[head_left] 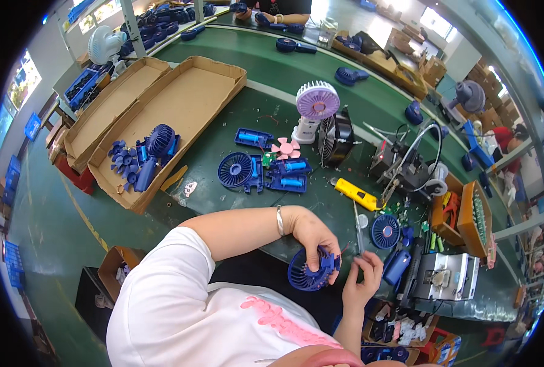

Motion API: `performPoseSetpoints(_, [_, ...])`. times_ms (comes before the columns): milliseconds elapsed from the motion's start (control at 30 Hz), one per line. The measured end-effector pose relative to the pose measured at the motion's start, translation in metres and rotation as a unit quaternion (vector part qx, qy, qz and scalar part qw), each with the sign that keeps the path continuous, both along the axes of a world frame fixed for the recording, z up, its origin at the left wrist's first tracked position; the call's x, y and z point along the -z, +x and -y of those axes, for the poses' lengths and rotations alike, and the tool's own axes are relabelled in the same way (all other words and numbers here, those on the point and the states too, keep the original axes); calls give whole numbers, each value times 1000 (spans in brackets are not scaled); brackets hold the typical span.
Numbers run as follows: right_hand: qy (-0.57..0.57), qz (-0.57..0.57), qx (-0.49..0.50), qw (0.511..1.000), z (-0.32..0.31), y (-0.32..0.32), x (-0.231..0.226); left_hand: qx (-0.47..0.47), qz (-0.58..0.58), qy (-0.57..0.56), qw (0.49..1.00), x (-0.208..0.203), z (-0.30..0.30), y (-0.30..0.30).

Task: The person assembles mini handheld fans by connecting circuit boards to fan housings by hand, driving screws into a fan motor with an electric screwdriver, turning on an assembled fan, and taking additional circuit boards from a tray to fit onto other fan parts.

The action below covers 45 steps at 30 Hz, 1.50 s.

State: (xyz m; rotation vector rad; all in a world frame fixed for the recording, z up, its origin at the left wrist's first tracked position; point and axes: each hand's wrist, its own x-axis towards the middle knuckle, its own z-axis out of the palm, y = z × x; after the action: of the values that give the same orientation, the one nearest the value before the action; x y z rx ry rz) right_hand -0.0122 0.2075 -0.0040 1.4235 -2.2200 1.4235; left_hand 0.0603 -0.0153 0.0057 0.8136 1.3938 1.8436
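My left hand [316, 235], with a bangle on its wrist, is closed around a dark blue fan housing [302, 272] with a round slatted grille, held near the table's front edge. A thin wire sticks up from the housing beside my fingers. Just to the right, my right hand [365, 276] is closed, thumb and fingers pinching the lower end of a thin grey stick-like tool [360, 235] that points away from me. Its exact kind is unclear. Right of that tool lies a round blue fan grille [385, 232], with a blue fan handle part [397, 266] nearer me.
Blue fan shells [289, 174] with batteries, a pink fan blade [285, 148] and a yellow-handled tool [355, 194] lie ahead. A lilac handheld fan [318, 104] stands behind them. Cardboard tray [204, 67] is left; wooden box [446, 226] right. Across the green conveyor [247, 52] sits another person.
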Motion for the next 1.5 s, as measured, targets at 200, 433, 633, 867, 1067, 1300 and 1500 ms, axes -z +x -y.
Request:
performPoseSetpoints(200, [-218, 444, 77, 866, -47, -5, -21, 15, -51, -7, 999, 4, -4, -10])
performPoseSetpoints(433, [-456, 785, -83, 411, -102, -58, -3, 30, 30, -69, 997, -13, 8, -7])
performPoseSetpoints(633, [-549, 794, -129, 227, -119, -53, -6, 25, 122, -24, 992, -11, 4, -11])
performPoseSetpoints(867, [-548, 782, -53, 292, -126, -58, 10, 33, 105, 13, 994, -9, 5, -8])
performPoseSetpoints(1067, [-489, 577, 143, 638, -91, -45, -16, -96, 138, 187, 968, -12, 8, -8])
performPoseSetpoints(1300, [-341, 185, 271, 881, -91, -60, -44, -235, 185, 346, 889, -11, 13, -1])
performPoseSetpoints(1500, [-538, -12, 294, 790, -101, -70, -102, -235, 168, 390, 874, -6, 12, 6])
